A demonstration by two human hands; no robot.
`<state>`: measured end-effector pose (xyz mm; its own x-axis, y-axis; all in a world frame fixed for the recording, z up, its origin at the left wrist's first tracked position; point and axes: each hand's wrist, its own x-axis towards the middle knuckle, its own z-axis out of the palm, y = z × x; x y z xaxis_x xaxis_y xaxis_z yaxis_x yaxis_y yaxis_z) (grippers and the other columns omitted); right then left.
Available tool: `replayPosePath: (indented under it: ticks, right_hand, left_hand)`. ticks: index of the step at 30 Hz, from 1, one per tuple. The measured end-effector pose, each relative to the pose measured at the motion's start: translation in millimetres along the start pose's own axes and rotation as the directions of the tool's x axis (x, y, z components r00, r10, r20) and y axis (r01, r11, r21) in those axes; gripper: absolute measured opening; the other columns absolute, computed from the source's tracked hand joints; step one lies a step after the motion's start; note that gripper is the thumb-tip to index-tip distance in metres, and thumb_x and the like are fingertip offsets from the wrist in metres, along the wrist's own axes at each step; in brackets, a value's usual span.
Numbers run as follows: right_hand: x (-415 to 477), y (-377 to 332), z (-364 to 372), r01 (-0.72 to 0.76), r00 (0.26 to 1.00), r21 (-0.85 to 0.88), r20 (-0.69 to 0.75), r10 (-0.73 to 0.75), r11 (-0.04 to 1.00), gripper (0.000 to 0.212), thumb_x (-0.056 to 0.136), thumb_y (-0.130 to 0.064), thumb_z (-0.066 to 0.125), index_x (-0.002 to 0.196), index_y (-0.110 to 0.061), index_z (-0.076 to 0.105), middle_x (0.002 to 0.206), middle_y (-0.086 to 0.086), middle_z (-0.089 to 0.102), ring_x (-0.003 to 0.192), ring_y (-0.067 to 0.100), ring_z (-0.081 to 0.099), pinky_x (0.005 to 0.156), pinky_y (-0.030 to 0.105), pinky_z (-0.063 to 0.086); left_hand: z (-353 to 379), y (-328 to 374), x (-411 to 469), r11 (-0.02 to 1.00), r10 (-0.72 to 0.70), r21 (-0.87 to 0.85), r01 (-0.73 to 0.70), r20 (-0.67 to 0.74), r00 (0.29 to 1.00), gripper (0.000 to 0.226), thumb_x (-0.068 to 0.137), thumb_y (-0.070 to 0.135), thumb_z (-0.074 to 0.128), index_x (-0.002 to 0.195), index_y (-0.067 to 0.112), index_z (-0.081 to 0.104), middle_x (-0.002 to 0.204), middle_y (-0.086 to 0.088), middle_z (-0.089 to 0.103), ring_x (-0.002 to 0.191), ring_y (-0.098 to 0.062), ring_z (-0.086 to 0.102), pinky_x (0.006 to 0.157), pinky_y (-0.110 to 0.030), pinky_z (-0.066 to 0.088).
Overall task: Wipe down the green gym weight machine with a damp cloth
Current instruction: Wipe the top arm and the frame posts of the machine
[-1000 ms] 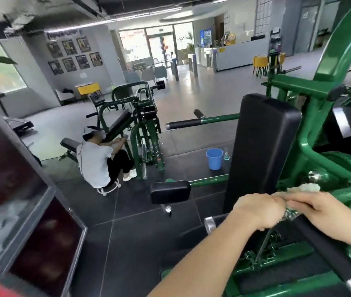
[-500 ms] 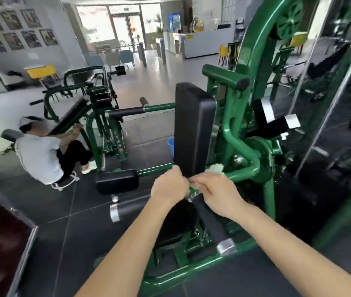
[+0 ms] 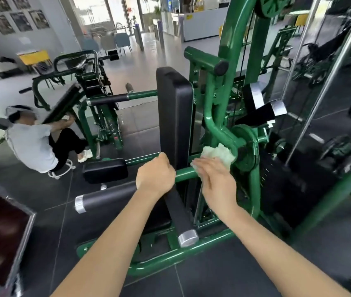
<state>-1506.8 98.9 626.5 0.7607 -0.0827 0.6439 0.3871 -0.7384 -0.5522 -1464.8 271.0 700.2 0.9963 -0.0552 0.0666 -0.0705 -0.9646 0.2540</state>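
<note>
The green weight machine (image 3: 232, 67) fills the middle and right of the view, with a tall black back pad (image 3: 174, 116) and black foam handles. My left hand (image 3: 155, 176) grips the green handle bar (image 3: 186, 173) where it meets the black grip. My right hand (image 3: 214, 176) presses a pale, crumpled cloth (image 3: 218, 154) with flat fingers against the bent green tube beside the round pivot plate (image 3: 245, 151).
Another person (image 3: 35, 142) sits on the floor at the left, working at a second green machine (image 3: 91, 86). A black roller pad (image 3: 106, 170) and a foam bar (image 3: 106, 198) stick out to the left. Chrome guide rods (image 3: 328, 73) stand on the right.
The view has swung right and closer to the machine. My right hand has slid the cloth from the handle up to the bent tube by the pivot plate; my left hand keeps its grip.
</note>
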Motion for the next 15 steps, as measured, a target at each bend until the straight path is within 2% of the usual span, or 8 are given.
replayPosePath:
  ticks: [4, 6, 8, 10, 12, 13, 14, 15]
  right_hand:
    - [-15, -38, 18, 0.111, 0.987, 0.115, 0.107, -0.123, 0.987, 0.049, 0.093, -0.004, 0.043, 0.133, -0.014, 0.070, 0.140, -0.004, 0.066, 0.136, 0.009, 0.055, 0.120, 0.030, 0.037]
    - [-14, -26, 10, 0.171, 0.978, 0.089, 0.102, -0.180, 0.981, 0.048, 0.093, -0.003, 0.044, 0.133, -0.013, 0.070, 0.140, -0.004, 0.065, 0.136, 0.010, 0.055, 0.118, 0.032, 0.040]
    - [-17, -10, -1, 0.141, 0.989, 0.052, 0.034, -0.143, 0.989, 0.043, 0.093, 0.004, 0.051, 0.128, -0.011, 0.071, 0.137, -0.003, 0.067, 0.134, 0.013, 0.057, 0.115, 0.033, 0.044]
    - [-23, -4, -11, -0.028, 0.996, 0.068, -0.079, 0.034, 0.997, 0.033, 0.095, 0.002, 0.059, 0.122, -0.013, 0.071, 0.130, -0.006, 0.064, 0.126, 0.012, 0.057, 0.108, 0.027, 0.046]
    - [-27, -9, -12, -0.257, 0.942, 0.201, -0.164, 0.292, 0.945, 0.024, 0.096, -0.003, 0.066, 0.116, -0.017, 0.067, 0.121, -0.006, 0.056, 0.115, 0.010, 0.055, 0.097, 0.021, 0.048]
    - [-27, -13, -8, -0.389, 0.879, 0.331, -0.145, 0.454, 0.859, 0.023, 0.096, -0.004, 0.068, 0.113, -0.019, 0.064, 0.119, -0.005, 0.053, 0.111, 0.010, 0.057, 0.094, 0.019, 0.049]
    - [-25, -20, -4, -0.504, 0.784, 0.504, -0.074, 0.617, 0.701, 0.022, 0.096, -0.005, 0.068, 0.109, -0.021, 0.061, 0.118, -0.001, 0.054, 0.108, 0.013, 0.059, 0.094, 0.019, 0.050]
    - [-21, -27, 1, -0.568, 0.671, 0.679, 0.054, 0.740, 0.465, 0.021, 0.097, -0.003, 0.067, 0.106, -0.021, 0.058, 0.118, 0.004, 0.056, 0.106, 0.016, 0.062, 0.097, 0.024, 0.053]
  left_hand:
    - [2, -1, -2, 0.997, -0.042, -0.067, 0.039, -0.039, 0.998, 0.020, 0.100, 0.022, 0.040, 0.116, 0.021, 0.052, 0.104, -0.003, 0.069, 0.091, -0.033, 0.063, 0.075, -0.039, 0.042]
    - [4, -1, -5, 0.997, -0.038, -0.072, 0.033, -0.074, 0.997, 0.019, 0.101, 0.023, 0.040, 0.115, 0.022, 0.052, 0.102, -0.001, 0.068, 0.087, -0.031, 0.059, 0.074, -0.038, 0.039]
    - [4, 0, -5, 0.998, -0.030, -0.053, 0.025, -0.090, 0.996, 0.019, 0.101, 0.022, 0.039, 0.114, 0.021, 0.053, 0.100, -0.001, 0.068, 0.088, -0.032, 0.060, 0.073, -0.039, 0.039]
    - [4, 0, -4, 0.999, -0.026, -0.032, 0.023, -0.082, 0.996, 0.019, 0.101, 0.021, 0.038, 0.111, 0.020, 0.054, 0.099, -0.001, 0.069, 0.086, -0.032, 0.061, 0.071, -0.039, 0.040]
    - [4, 1, -4, 0.999, -0.030, -0.019, 0.029, -0.067, 0.997, 0.020, 0.100, 0.021, 0.038, 0.111, 0.020, 0.055, 0.097, -0.001, 0.068, 0.085, -0.031, 0.060, 0.071, -0.039, 0.041]
    - [3, 1, -4, 0.999, -0.034, -0.013, 0.033, -0.057, 0.998, 0.021, 0.100, 0.022, 0.038, 0.112, 0.021, 0.055, 0.097, -0.001, 0.068, 0.084, -0.031, 0.060, 0.071, -0.039, 0.041]
    - [3, 1, -5, 0.999, -0.034, -0.006, 0.034, -0.052, 0.998, 0.021, 0.100, 0.022, 0.038, 0.112, 0.021, 0.055, 0.097, -0.001, 0.068, 0.084, -0.031, 0.061, 0.072, -0.039, 0.042]
    - [3, 1, -5, 0.999, -0.034, 0.001, 0.034, -0.047, 0.998, 0.022, 0.101, 0.023, 0.037, 0.113, 0.021, 0.055, 0.098, -0.001, 0.068, 0.084, -0.031, 0.061, 0.072, -0.040, 0.043]
